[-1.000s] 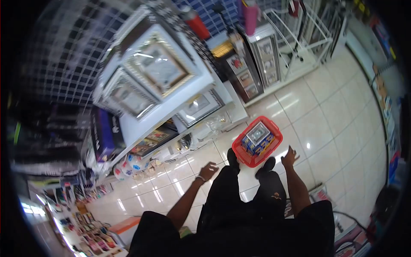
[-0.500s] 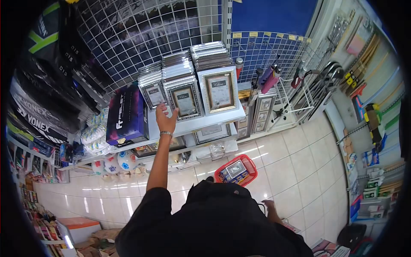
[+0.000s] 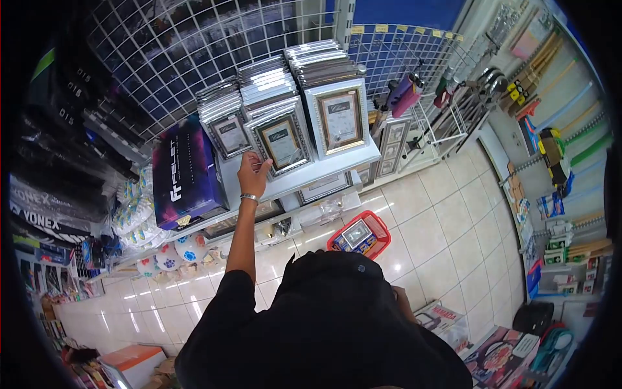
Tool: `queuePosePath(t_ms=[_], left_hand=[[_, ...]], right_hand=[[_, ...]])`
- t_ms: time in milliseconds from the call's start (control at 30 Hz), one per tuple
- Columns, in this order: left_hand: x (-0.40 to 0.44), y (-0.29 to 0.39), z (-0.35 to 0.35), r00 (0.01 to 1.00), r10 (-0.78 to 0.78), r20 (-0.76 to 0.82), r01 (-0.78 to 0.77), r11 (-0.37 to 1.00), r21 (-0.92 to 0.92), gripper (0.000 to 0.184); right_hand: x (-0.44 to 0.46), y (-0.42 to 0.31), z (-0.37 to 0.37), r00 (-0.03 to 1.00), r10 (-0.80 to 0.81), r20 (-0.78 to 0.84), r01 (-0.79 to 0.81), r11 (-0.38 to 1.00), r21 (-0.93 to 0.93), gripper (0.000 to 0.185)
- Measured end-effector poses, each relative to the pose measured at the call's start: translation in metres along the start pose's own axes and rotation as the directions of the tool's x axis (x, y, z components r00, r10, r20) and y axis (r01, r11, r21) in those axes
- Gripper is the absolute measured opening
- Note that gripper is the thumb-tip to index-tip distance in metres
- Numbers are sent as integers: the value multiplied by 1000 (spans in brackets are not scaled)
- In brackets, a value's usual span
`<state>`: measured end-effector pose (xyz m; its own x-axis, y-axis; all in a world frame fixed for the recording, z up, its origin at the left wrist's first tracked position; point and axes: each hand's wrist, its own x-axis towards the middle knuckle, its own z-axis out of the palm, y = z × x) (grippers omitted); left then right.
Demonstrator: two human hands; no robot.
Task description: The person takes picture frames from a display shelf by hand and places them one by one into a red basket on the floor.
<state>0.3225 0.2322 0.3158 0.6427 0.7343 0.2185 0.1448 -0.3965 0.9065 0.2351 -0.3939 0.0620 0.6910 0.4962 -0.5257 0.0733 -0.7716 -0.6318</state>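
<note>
My left hand (image 3: 253, 176) reaches to the shelf front, its thumb and fingers apart, at the lower left edge of the middle picture frame (image 3: 281, 144). I cannot tell whether the fingertips touch it. Left of that stands a stack of smaller silver frames (image 3: 229, 135); to the right, a larger white-edged frame (image 3: 339, 119) fronts a third stack. All three stacks lean back on the white shelf (image 3: 285, 183). My right hand (image 3: 403, 302) hangs low at my right side, mostly hidden by my black shirt, so its fingers do not show.
A dark FELET box (image 3: 184, 174) sits left of the frames. On the tiled floor stands a red basket (image 3: 385, 243) holding a framed item and blue packs. Wire grid panels rise behind. A white rack (image 3: 447, 133) with umbrellas is to the right. Several patterned balls (image 3: 189, 250) lie below the shelf.
My left hand has closed in on the lower left edge of the middle frame, its fingers more bent. My right hand has drawn in against my body. The view has shifted slightly.
</note>
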Motion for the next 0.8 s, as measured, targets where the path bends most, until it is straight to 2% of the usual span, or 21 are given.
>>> queuePosePath(t_ms=[33,67,133,167,267,300,333,367,400,467,533,567,633,667,700,733,800], left_hand=[[1,-5,0,997,8,79,-3,998,-60,35],[0,-10,3,995,7,97,-2,998,-59,35],[-3,-16,4,998,41,55,-22,948,-317,36],[-1,-20,1,996,67,64,-49,968,-247,39],[-7,-3,-6,999,15,30,-6,964,-267,41],[-9,3,-10,999,6,46,7,965,-261,41],[-12,8,-13,999,38,-7,-39,957,-288,44],[-14,15,-16,996,69,-62,-85,947,-311,46],[-16,24,-20,997,55,-48,-67,951,-302,46],[-21,41,-27,992,92,-85,-117,922,-369,48],[-32,50,-28,997,64,-44,-76,928,-364,48],[-39,63,-23,994,96,49,-65,896,-439,47],[-56,82,-5,964,126,235,22,841,-540,46],[-69,89,8,935,115,334,100,821,-562,45],[-80,101,23,892,129,434,162,803,-573,47],[-96,98,42,852,117,509,228,794,-564,47],[-127,88,79,731,65,679,288,873,-394,46]], right_hand=[[-5,-13,1,996,94,9,-94,995,-19,32],[-12,-25,1,994,64,-91,-66,998,-19,31],[-5,-26,3,975,220,-8,-220,974,48,32],[-4,-24,3,975,222,-4,-222,974,48,32],[-5,-24,2,919,387,73,-394,901,180,35],[-3,-8,10,914,398,74,-405,890,209,33],[6,28,22,937,348,29,-343,901,265,31],[20,79,39,973,223,-56,-191,920,342,30],[35,111,48,981,136,-137,-69,910,409,28],[43,60,17,957,150,-250,-16,883,469,27],[63,-8,-17,843,489,-225,-219,693,687,30],[64,-45,-45,894,438,-92,-285,717,637,51],[78,-109,-78,931,351,-102,-178,678,714,50],[72,-151,-99,971,212,-110,-64,675,735,47],[71,-178,-113,981,167,-96,-24,601,799,50],[62,-205,-126,991,48,-122,82,493,866,54],[45,-235,-142,980,-141,-142,176,275,945,51]])
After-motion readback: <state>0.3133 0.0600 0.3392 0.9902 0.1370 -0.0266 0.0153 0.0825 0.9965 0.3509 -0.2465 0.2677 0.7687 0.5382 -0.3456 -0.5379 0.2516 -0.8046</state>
